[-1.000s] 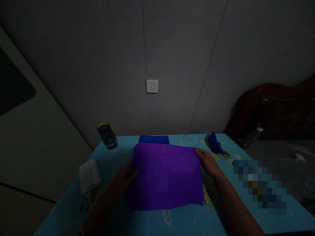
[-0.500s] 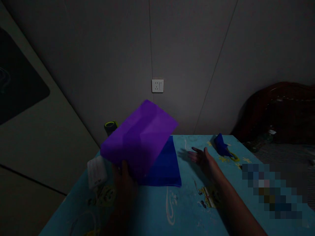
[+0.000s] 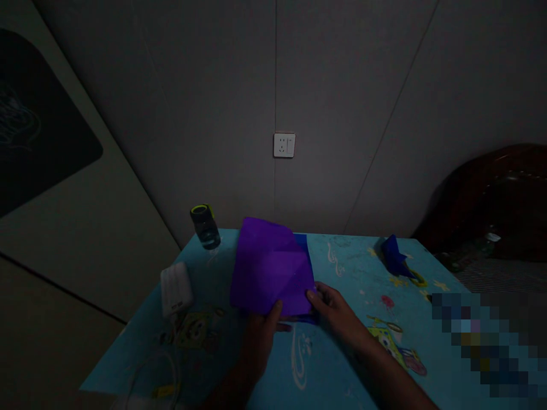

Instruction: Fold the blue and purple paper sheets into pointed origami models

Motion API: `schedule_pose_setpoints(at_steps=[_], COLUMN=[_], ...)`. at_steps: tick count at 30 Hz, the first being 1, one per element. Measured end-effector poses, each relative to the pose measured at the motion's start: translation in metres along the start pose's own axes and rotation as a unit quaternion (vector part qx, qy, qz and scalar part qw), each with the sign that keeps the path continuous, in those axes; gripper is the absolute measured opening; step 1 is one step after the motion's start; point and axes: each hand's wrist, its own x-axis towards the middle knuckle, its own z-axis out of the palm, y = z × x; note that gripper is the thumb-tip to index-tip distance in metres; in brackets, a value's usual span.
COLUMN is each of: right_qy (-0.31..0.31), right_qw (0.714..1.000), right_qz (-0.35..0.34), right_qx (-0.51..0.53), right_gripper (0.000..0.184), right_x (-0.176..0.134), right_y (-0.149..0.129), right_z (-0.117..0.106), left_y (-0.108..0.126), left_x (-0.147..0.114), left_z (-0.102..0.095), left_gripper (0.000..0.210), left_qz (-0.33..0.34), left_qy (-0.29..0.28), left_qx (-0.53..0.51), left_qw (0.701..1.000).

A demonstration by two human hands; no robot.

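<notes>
A sheet of purple paper (image 3: 271,267) is held just above the table, its near edge towards me. My left hand (image 3: 261,336) grips that edge near the middle, thumb on top and fingers underneath. At the near right corner, my right hand (image 3: 331,304) pinches the sheet between thumb and fingers. Beneath the purple sheet lies blue paper (image 3: 302,244), mostly covered, with its right side and a strip of its near edge showing. A folded dark blue paper shape (image 3: 394,257) stands on the right part of the table.
The table has a light blue cartoon-patterned cover (image 3: 342,341). To the left are a dark water bottle (image 3: 206,228) and a white power bank (image 3: 176,289) with a cable. A yellow ring-shaped handle (image 3: 419,279) lies beside the folded shape. A wall with a socket (image 3: 284,145) stands behind.
The purple sheet has come down and turned squarer over the blue paper. My right hand, open and apart before, has moved left and taken its near right corner. The view has shifted slightly left.
</notes>
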Motion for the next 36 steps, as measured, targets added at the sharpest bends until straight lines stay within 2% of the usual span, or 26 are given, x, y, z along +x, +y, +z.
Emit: schedule_pose_setpoints(at_steps=[4, 7, 11, 13, 15, 18, 22, 24, 26, 28, 30, 33, 36], right_qy=[-0.020, -0.025, 0.049, 0.077, 0.068, 0.040, 0.025, 0.038, 0.060, 0.067, 0.041, -0.016, -0.042], right_qw=[1.000, 0.999, 0.990, 0.973, 0.953, 0.921, 0.845, 0.814, 0.799, 0.799, 0.807, 0.808, 0.809], right_qz=[0.002, 0.015, 0.018, -0.005, -0.024, -0.024, -0.012, -0.042, -0.099, -0.158, -0.200, -0.219, -0.164], right_qx=[0.009, -0.019, -0.131, -0.219, -0.294, -0.387, -0.534, -0.579, -0.590, -0.576, -0.554, -0.547, -0.562], right_gripper=[0.042, 0.051, 0.081, 0.081, 0.071, 0.052, 0.036, 0.033, 0.033, 0.038, 0.047, 0.060, 0.066], right_x=[-0.003, -0.008, -0.012, -0.013, -0.012, -0.010, -0.012, -0.011, -0.005, 0.008, 0.026, 0.054, 0.074], right_y=[0.003, 0.004, 0.013, 0.018, 0.021, 0.023, 0.018, 0.011, 0.001, -0.008, -0.013, -0.006, 0.016], right_z=[-0.012, -0.016, -0.015, -0.013, -0.011, -0.010, -0.010, -0.008, -0.004, 0.004, 0.013, 0.026, 0.031], left_y=[0.005, 0.007, 0.006, 0.004, 0.004, 0.007, 0.017, 0.021, 0.021, 0.017, 0.009, -0.005, -0.018], left_x=[0.006, 0.015, 0.024, 0.027, 0.029, 0.031, 0.025, 0.024, 0.026, 0.030, 0.035, 0.039, 0.039], left_z=[-0.018, -0.037, -0.052, -0.054, -0.054, -0.057, -0.069, -0.076, -0.078, -0.074, -0.065, -0.052, -0.050], left_gripper=[0.076, 0.081, 0.073, 0.065, 0.061, 0.057, 0.051, 0.051, 0.048, 0.042, 0.039, 0.044, 0.046], left_qz=[-0.036, -0.033, 0.009, 0.042, 0.069, 0.113, 0.127, 0.135, 0.212, 0.332, 0.423, 0.450, 0.426], left_qy=[-0.031, -0.033, -0.026, -0.016, 0.009, 0.069, 0.124, 0.144, 0.159, 0.130, 0.061, -0.009, -0.023], left_qx=[0.014, 0.024, 0.120, 0.204, 0.299, 0.429, 0.550, 0.590, 0.605, 0.601, 0.604, 0.633, 0.668], left_qw=[0.999, 0.999, 0.992, 0.978, 0.952, 0.894, 0.816, 0.783, 0.751, 0.715, 0.673, 0.630, 0.610])
